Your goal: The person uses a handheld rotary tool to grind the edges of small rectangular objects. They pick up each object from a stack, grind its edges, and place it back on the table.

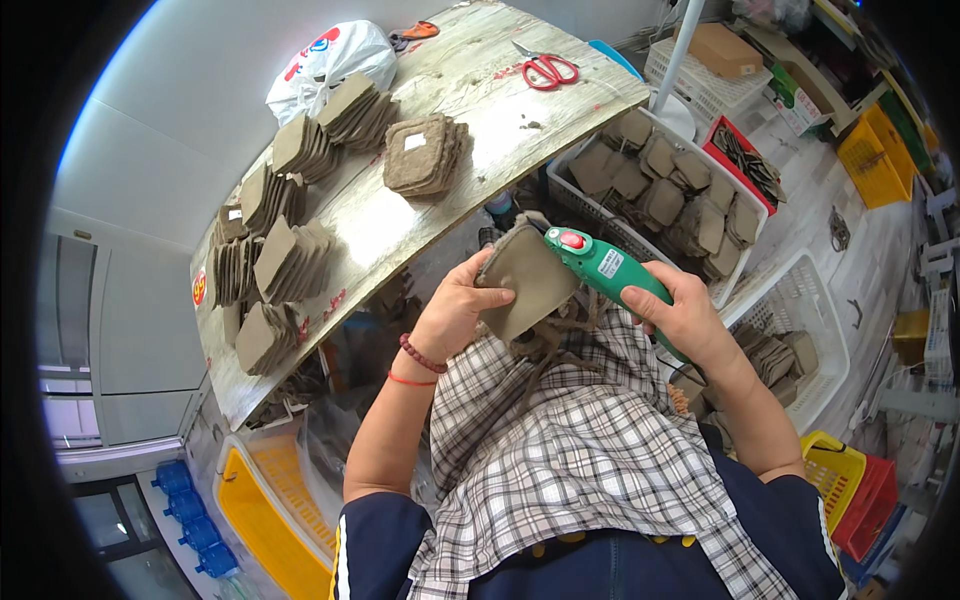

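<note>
My left hand (455, 315) pinches a tan, rounded-square fabric pad (527, 280) by its left side, the thumb lying on its face. My right hand (686, 310) is wrapped round a green electric trimmer (615, 268) with a red switch. The trimmer's head is at the pad's upper right edge; whether its blade touches the pad cannot be made out. Loose brown strips (548, 340) lie just below the pad, over the checked apron (560, 440) on my lap.
On the table (480, 90) are several pad stacks (425, 155), red-handled scissors (549, 72) and a white plastic bag (330, 65). A white crate of pads (660, 185) and another white crate (815, 330) stand at right. A yellow crate (270, 490) is at lower left.
</note>
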Tool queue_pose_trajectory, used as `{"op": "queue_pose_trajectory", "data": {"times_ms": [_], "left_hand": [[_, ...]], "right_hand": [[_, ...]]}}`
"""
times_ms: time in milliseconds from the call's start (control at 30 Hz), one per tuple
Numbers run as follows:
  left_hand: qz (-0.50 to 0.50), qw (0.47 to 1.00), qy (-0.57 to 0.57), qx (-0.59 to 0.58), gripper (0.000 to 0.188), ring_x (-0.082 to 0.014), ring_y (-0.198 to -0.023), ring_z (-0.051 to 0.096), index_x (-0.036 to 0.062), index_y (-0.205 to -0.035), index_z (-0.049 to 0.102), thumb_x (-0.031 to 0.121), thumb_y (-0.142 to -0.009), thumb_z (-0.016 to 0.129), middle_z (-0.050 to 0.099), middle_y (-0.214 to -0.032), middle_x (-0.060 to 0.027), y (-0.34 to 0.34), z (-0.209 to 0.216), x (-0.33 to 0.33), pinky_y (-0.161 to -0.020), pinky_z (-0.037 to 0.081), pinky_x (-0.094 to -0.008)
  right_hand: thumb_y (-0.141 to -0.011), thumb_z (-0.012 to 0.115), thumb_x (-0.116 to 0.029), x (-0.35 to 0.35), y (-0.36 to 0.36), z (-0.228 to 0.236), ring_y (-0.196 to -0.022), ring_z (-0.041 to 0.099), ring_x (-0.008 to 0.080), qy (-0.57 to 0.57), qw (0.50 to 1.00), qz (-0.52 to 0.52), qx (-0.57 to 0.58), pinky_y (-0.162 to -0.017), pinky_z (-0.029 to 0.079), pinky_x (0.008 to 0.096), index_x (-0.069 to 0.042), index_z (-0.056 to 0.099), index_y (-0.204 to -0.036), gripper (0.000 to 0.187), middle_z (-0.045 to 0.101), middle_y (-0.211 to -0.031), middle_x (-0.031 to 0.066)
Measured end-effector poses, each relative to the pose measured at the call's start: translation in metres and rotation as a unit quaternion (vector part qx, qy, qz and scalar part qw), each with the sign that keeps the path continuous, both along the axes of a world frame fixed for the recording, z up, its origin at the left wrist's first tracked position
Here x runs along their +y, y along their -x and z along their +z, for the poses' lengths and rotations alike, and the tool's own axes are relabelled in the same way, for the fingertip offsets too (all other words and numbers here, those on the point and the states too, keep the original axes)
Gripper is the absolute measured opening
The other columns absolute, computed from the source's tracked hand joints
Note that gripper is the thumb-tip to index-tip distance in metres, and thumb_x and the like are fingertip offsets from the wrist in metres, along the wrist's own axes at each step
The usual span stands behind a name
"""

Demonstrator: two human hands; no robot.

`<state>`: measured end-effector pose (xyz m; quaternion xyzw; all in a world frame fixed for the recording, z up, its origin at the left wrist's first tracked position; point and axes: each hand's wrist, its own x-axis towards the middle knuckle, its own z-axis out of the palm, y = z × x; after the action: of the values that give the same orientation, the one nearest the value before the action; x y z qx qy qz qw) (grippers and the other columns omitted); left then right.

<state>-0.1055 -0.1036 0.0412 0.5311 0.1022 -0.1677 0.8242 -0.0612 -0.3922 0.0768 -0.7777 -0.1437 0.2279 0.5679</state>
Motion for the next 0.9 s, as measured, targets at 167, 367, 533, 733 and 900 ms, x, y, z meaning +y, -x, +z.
{"op": "queue_pose_trajectory", "data": {"times_ms": [167, 367, 533, 733, 900], "left_hand": [[-0.038, 0.988, -0.148, -0.027, 0.044, -0.0094, -0.094, 0.057, 0.003, -0.119, 0.053, -0.011, -0.078, 0.058, 0.061, -0.102, -0.0018, 0.003, 0.014, 0.019, -0.083, 0.047, -0.0235], [0.123, 0.975, -0.175, -0.057, 0.021, -0.0104, -0.076, 0.062, 0.0017, -0.099, 0.061, -0.003, -0.08, 0.068, 0.066, -0.087, -0.0029, 0.005, 0.006, 0.038, -0.071, 0.051, -0.025], [0.182, 0.973, -0.125, -0.062, 0.015, -0.0096, -0.075, 0.064, -0.0006, -0.095, 0.065, -0.003, -0.08, 0.069, 0.069, -0.088, -0.0044, 0.009, 0.006, 0.035, -0.069, 0.052, -0.0241], [0.154, 0.976, -0.143, -0.064, 0.018, -0.0098, -0.074, 0.064, -0.0014, -0.096, 0.065, -0.003, -0.079, 0.069, 0.069, -0.089, -0.0052, 0.009, 0.007, 0.032, -0.069, 0.053, -0.0246], [0.108, 0.984, -0.137, -0.039, 0.019, -0.011, -0.075, 0.065, -0.0009, -0.098, 0.064, -0.003, -0.079, 0.069, 0.069, -0.089, -0.0058, 0.01, 0.009, 0.027, -0.07, 0.053, -0.0247]], "right_hand": [[-0.088, 0.067, -0.037, -0.002, -0.004, 0.01, -0.055, 0.051, 0.0071, -0.018, 0.996, 0.037, 0.079, -0.051, 0.042, 0.0233, 0.001, 0.063, -0.098, 0.039, 0.059, -0.067, 0.0022], [-0.088, 0.067, -0.036, -0.002, -0.004, 0.01, -0.056, 0.051, 0.0072, -0.01, 0.993, 0.056, 0.104, -0.052, 0.041, 0.0232, 0.001, 0.063, -0.098, 0.038, 0.058, -0.068, 0.0021], [-0.087, 0.068, -0.035, 0.0, -0.002, 0.008, -0.056, 0.051, 0.0068, -0.001, 0.993, 0.068, 0.1, -0.052, 0.042, 0.0231, 0.0, 0.064, -0.098, 0.037, 0.058, -0.068, 0.0015], [-0.086, 0.069, -0.033, 0.002, 0.001, 0.011, -0.055, 0.051, 0.0065, 0.026, 0.993, 0.071, 0.09, -0.051, 0.043, 0.0233, -0.001, 0.064, -0.099, 0.035, 0.058, -0.066, 0.0006], [-0.086, 0.07, -0.034, 0.005, 0.002, 0.012, -0.055, 0.051, 0.0062, 0.041, 0.993, 0.079, 0.082, -0.052, 0.043, 0.0235, -0.001, 0.064, -0.1, 0.037, 0.057, -0.066, 0.0002]]}}
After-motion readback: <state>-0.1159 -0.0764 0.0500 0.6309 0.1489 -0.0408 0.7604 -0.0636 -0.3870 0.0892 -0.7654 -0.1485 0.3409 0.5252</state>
